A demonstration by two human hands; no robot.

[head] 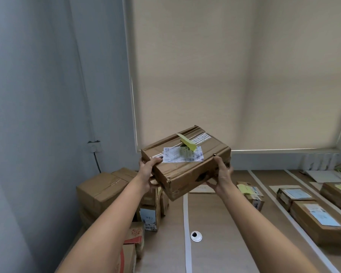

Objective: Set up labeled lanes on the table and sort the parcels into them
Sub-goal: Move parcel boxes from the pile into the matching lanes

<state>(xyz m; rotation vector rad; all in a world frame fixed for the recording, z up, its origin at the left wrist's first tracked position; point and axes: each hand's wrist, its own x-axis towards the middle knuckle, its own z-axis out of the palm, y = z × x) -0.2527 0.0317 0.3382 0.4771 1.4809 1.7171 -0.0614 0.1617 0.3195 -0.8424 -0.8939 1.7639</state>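
Holding a brown cardboard parcel [187,164] up in the air above the bench [220,223], the person has one hand on each end of it. Left of the parcel and lower, a heap of cardboard boxes [110,190] stands against the grey wall. The left hand [148,174] grips the parcel's left end, its thumb on top and its fingers curled under. On the parcel's top lie a white shipping label [182,155] and a yellow sticky note [186,141] that stands up at one edge. The right hand [221,174] grips the right end in the same way. Right of the parcel and below it, white tape strips [187,233] divide the bench into lanes, and several parcels [313,219] lie in those lanes.
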